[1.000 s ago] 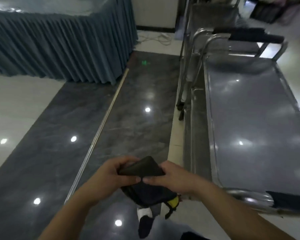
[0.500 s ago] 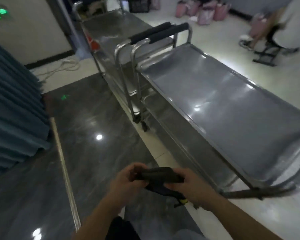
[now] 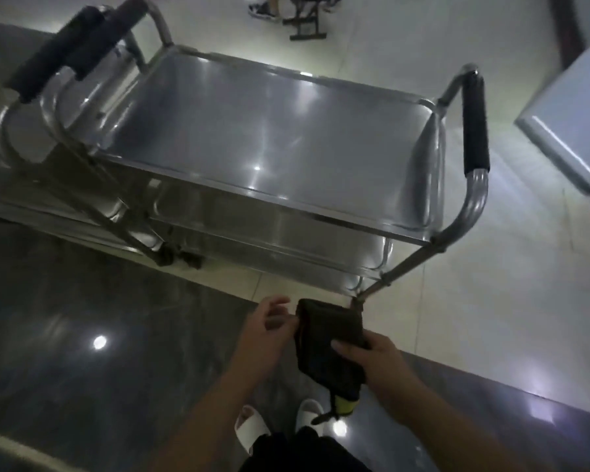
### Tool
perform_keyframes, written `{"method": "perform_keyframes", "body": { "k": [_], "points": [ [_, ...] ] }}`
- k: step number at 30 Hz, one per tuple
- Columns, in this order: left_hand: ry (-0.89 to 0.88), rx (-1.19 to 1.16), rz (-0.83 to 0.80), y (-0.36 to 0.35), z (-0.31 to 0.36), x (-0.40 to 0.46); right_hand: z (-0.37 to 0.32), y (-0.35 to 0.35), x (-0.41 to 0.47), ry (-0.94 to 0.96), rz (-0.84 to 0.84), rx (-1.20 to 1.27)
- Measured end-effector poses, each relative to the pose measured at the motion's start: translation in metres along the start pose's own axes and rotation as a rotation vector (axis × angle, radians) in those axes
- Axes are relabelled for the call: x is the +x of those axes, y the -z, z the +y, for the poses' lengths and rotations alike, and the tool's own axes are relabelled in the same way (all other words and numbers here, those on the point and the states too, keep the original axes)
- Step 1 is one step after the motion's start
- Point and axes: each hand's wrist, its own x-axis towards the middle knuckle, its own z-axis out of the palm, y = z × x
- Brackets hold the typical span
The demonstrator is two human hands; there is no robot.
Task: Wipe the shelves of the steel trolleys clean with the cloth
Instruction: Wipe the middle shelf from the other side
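Note:
A folded dark cloth (image 3: 324, 338) with a yellow tag hangs low in front of me. My right hand (image 3: 378, 366) grips its right side, thumb on top. My left hand (image 3: 266, 332) is at the cloth's left edge with fingers loosely spread; whether it touches the cloth I cannot tell. Just beyond stands a steel trolley (image 3: 273, 137) with a bare shiny top shelf, lower shelves beneath it and a black-padded handle (image 3: 476, 127) at the right end. The hands are below and in front of its near right corner.
A second steel trolley (image 3: 58, 97) with black handles is butted against the first on the left. A pale table corner (image 3: 569, 114) juts in at the right. A person's feet and a stool's legs (image 3: 304, 22) are at the far side. My white slippers (image 3: 252, 427) stand on the dark floor.
My view has swung right and down, so the trolley now lies straight ahead. My left hand has let go of the cloth's top and opened; the right hand holds the cloth upright.

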Motion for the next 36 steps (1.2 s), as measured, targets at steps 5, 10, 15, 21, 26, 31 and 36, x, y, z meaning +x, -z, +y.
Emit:
{"method": "perform_keyframes", "body": {
  "k": [5, 10, 15, 21, 26, 31, 36],
  "points": [
    [0.095, 0.23, -0.053, -0.016, -0.054, 0.061, 0.035, 0.037, 0.075, -0.003, 0.245, 0.076],
    [0.037, 0.399, -0.121, -0.026, -0.103, 0.181, 0.049, 0.08, 0.197, 0.199, 0.47, -0.157],
    [-0.402, 0.714, -0.043, -0.047, -0.126, 0.318, 0.036, 0.127, 0.313, 0.629, 0.65, -0.744],
    [-0.644, 0.983, 0.02, -0.067, -0.146, 0.429, 0.075, 0.137, 0.414, 0.558, 0.614, -1.184],
    [-0.629, 1.105, 0.04, -0.096, -0.158, 0.484, 0.11, 0.15, 0.435, 0.615, 0.62, -1.255],
    [-0.714, 1.239, 0.067, -0.102, -0.18, 0.509, 0.084, 0.175, 0.472, 0.653, 0.741, -1.254],
    [-0.729, 1.254, 0.042, -0.101, -0.177, 0.5, 0.023, 0.191, 0.516, 0.599, 0.695, -1.221]
  ]
}}
